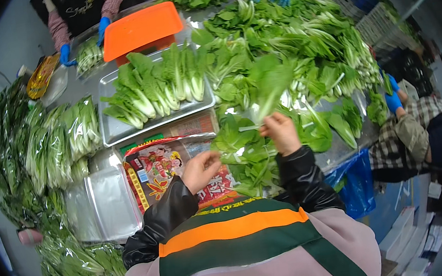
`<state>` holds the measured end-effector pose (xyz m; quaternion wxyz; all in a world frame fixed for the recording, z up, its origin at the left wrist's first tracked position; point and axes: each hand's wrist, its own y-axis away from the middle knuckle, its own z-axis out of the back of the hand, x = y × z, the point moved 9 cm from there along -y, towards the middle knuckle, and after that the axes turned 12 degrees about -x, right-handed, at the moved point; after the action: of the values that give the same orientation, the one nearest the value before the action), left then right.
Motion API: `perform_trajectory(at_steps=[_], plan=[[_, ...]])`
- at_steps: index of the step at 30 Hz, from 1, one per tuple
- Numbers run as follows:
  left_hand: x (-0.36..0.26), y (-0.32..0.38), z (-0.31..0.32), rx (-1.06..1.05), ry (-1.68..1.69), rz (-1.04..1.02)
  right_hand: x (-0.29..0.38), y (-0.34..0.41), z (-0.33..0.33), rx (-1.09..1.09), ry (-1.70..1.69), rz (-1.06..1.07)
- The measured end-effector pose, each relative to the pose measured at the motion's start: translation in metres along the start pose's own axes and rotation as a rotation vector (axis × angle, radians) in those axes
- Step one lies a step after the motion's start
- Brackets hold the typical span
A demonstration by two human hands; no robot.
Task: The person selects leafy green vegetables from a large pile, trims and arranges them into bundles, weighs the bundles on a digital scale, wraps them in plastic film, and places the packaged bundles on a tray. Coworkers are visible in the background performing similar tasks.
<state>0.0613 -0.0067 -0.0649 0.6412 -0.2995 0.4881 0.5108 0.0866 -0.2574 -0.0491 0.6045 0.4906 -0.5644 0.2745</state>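
In my right hand (280, 131) is the stem end of a leafy green (270, 83), its blade pointing away from me and blurred. My left hand (202, 170) hovers over a red printed plastic bag (158, 165); its fingers are slightly curled and apart, with nothing between them. Loose leaves (241, 135) lie under and between the hands. Beyond, a metal tray (158, 124) carries a row of trimmed leafy heads (157, 84). A large heap of loose greens (295, 39) spreads across the right side of the table.
An orange plastic container (141, 28) stands behind the tray. Clear plastic bags (106, 204) lie flat at left, beside bagged greens (54, 144). A blue bag (355, 186) hangs at the near right edge. Blue-gloved co-workers stand at the far side and the right.
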Motion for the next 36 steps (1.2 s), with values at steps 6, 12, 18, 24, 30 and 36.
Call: perform_trajectory(at_steps=[6, 12, 18, 24, 30, 36], plan=[[-0.032, -0.016, -0.025, -0.029, 0.986, 0.172, -0.025, 0.06, -0.064, 0.249, 0.019, 0.003], [-0.021, -0.007, -0.013, -0.2, 0.984, 0.171, -0.028, 0.036, 0.006, -0.214, -0.666, -0.162], [-0.025, -0.013, -0.025, -0.152, 0.7, 0.174, 0.006, 0.083, -0.05, 0.129, 0.343, 0.333], [-0.044, -0.006, -0.026, -0.058, 0.994, 0.102, 0.005, 0.084, -0.065, 0.133, 0.342, 0.451], [-0.03, -0.005, -0.021, -0.106, 1.007, 0.176, -0.048, 0.069, -0.057, 0.204, -0.295, -0.173], [-0.073, -0.018, 0.049, -0.317, 0.728, -0.161, -0.042, 0.035, 0.004, -0.115, -0.477, -0.119]])
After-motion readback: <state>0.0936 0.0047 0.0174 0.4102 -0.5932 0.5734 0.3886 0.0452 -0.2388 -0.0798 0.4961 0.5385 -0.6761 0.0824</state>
